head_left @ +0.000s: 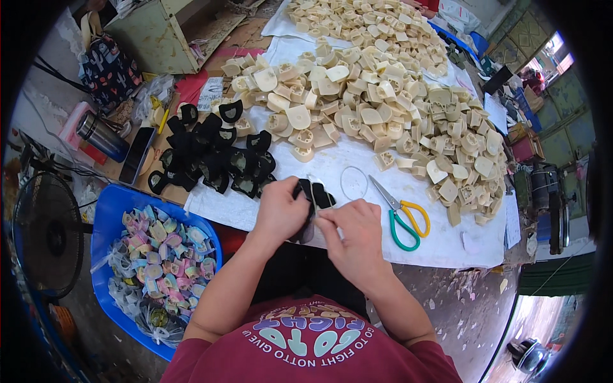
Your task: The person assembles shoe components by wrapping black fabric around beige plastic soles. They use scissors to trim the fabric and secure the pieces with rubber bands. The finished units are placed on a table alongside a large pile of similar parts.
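Note:
At the table's front edge, my left hand [281,207] is closed around a small black piece [324,196] that resembles a shoe heel, with a thin pale line along it. From the other side my right hand [357,239] pinches at its near edge with thumb and forefinger. What exactly lies between those fingertips is too small to make out. Scissors [396,205] with one green and one yellow handle lie to the right of my hands. Just beyond them is a thin clear ring [367,182]. Several similar black pieces [217,150] are heaped at the left.
A large pile of cream heel-shaped pieces [370,96] covers the white cloth [332,163] further back. Left of me stands a blue tub [97,255] of pastel pieces and plastic bags. A phone [137,155], a steel tumbler [102,136] and a fan [48,233] are at the far left.

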Available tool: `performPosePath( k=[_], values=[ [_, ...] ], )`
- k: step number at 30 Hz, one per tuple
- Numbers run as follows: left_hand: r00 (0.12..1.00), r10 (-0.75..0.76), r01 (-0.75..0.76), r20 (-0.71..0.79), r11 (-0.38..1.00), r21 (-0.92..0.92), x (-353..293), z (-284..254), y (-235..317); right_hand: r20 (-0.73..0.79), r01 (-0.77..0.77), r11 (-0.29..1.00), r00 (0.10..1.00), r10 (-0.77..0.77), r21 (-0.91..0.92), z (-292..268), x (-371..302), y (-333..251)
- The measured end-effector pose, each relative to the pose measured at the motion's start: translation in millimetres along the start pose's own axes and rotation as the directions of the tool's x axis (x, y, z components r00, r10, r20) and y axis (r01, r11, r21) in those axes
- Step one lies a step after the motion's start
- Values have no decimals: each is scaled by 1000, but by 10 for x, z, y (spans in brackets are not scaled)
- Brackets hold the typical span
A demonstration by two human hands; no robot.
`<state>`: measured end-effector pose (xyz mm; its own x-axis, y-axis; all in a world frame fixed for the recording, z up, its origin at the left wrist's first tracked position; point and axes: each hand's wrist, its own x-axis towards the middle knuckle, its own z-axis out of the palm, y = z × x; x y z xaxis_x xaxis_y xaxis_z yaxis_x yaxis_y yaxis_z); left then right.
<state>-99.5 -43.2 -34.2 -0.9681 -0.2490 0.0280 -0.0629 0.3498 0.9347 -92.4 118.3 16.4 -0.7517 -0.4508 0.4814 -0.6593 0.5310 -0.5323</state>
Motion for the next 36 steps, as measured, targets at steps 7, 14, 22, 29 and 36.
performPosePath(
  k=[7,14,22,29,36],
  values=[
    [996,-92,84,2,900,-428,-22,33,137,92,-132,983,988,121,131,104,-234,-33],
    [904,428,-413,3,871,267,-144,70,80,234,-482,572,860,454,663,-19,-53,-48],
    [851,426,-524,307,719,457,-261,116,-27,418,-139,984,892,175,-114,-74,109,-95],
    [997,-12,11,77,1000,8,-96,39,29,175,-21,1000,984,24,-20,-7,-197,-219],
    [959,-178,272,222,801,-533,-74,-70,171,180,-131,972,979,96,194,65,-490,-55]
  ],
)
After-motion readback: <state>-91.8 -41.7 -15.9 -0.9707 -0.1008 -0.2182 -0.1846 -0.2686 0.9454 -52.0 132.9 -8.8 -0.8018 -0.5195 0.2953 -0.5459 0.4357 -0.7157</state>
